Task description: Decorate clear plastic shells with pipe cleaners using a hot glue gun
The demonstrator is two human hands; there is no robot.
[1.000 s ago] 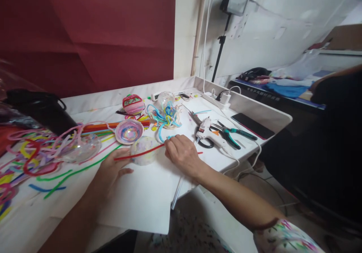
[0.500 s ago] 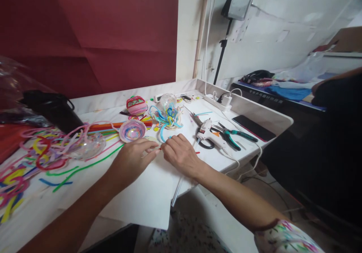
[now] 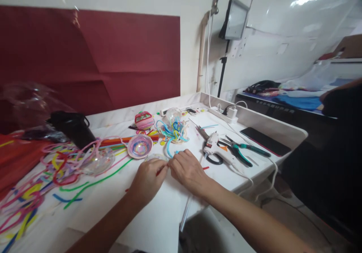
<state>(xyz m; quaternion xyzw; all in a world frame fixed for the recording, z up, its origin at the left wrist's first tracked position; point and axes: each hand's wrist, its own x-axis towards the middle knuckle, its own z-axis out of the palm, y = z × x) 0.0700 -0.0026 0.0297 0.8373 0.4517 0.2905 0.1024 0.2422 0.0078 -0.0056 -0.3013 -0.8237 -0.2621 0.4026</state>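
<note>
My left hand [image 3: 149,180] is closed in a pinch over white paper [image 3: 149,223]. A bit of red pipe cleaner [image 3: 157,173] shows between its fingers, and a red end appears behind the wrist. My right hand [image 3: 186,170] meets it fingertip to fingertip, fingers curled closed; its grip on the red piece is mostly hidden. Just beyond the hands stand a small pink cup with coloured rings [image 3: 140,146] and a tangle of blue and cream pipe cleaners [image 3: 172,130]. A clear disc-like piece [image 3: 155,157] is partly hidden behind my left hand.
Right of my hands lie a glue gun [image 3: 217,147], green-handled pliers [image 3: 240,153] and a phone [image 3: 266,140]. Loose pipe cleaners [image 3: 60,166], a clear half-sphere [image 3: 98,161] and a black container [image 3: 73,128] are at left. A person in dark clothing [image 3: 343,151] is at far right.
The view has tilted upward, so the table sits lower in it. My hands stay together; the left fingers have curled in more, and the red piece now shows inside that hand.
</note>
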